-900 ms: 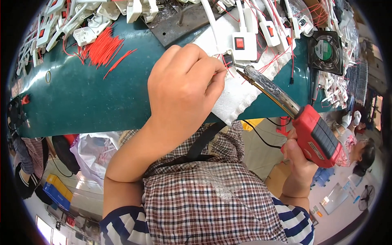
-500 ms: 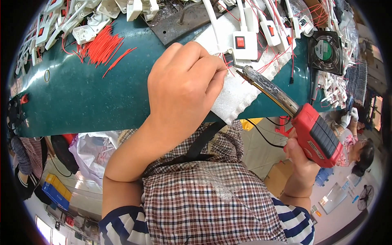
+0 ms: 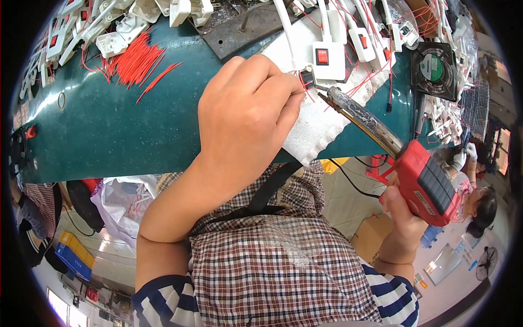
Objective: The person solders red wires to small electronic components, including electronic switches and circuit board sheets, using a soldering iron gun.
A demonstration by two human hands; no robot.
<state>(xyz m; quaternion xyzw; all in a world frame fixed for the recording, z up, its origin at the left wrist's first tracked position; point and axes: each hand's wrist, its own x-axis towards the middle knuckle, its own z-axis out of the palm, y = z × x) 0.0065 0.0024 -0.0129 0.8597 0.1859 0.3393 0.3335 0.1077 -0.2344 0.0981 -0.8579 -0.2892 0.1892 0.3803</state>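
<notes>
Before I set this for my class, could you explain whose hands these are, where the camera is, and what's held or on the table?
There is no robot: these are a person's bare left hand and right hand. A wide fisheye camera worn on their head looks down, so straight edges curve. The right hand grips a red-and-black, pistol-shaped soldering iron. The left hand is pinched close beside a small black part; whether it grips anything is hard to see. On the green tabletop lie a bundle of short red wires and a white foam sheet bearing a white plastic box with a red switch.
</notes>
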